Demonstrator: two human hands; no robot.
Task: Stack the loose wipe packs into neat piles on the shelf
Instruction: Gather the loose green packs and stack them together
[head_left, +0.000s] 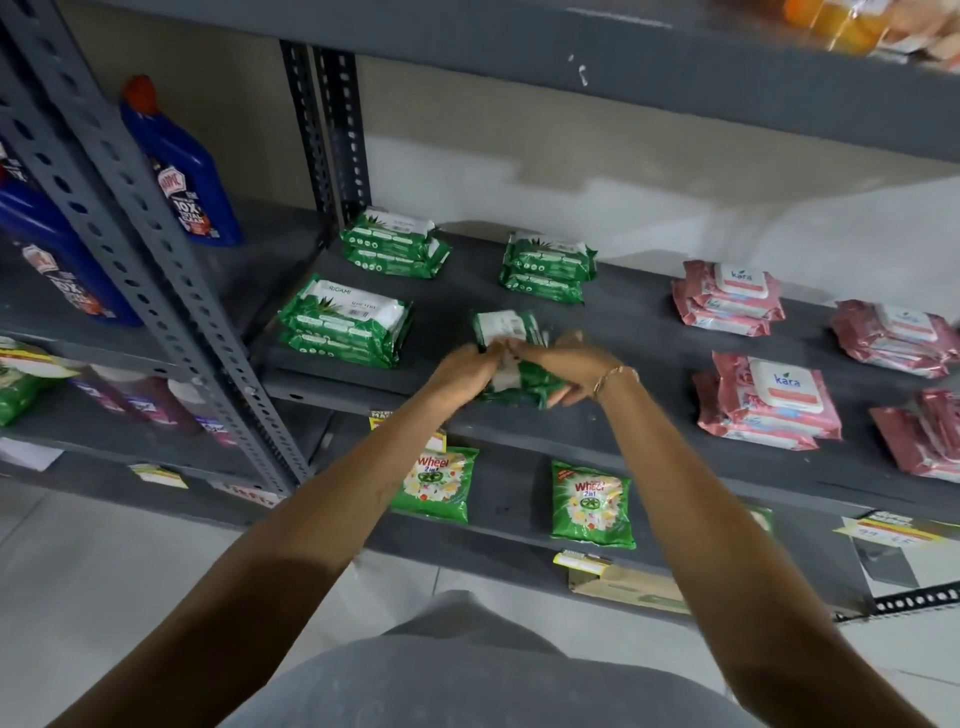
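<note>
Both hands meet over a small pile of green wipe packs (511, 332) near the front edge of the grey shelf (639, 332). My left hand (465, 366) and my right hand (566, 364) grip the packs from either side; motion blur hides the fingers. Three neat green piles lie on the shelf: front left (345, 325), back left (395, 244), back middle (548, 265). Pink wipe piles sit to the right: back (727, 299), front (769, 402), far right (896, 338), and at the frame's edge (930, 436).
Blue cleaner bottles (179, 166) stand on the neighbouring shelf to the left, behind a perforated steel upright (156, 260). Green detergent pouches (439, 483) lie on the shelf below. An upper shelf (623, 62) overhangs. Pale tiled floor lies beneath.
</note>
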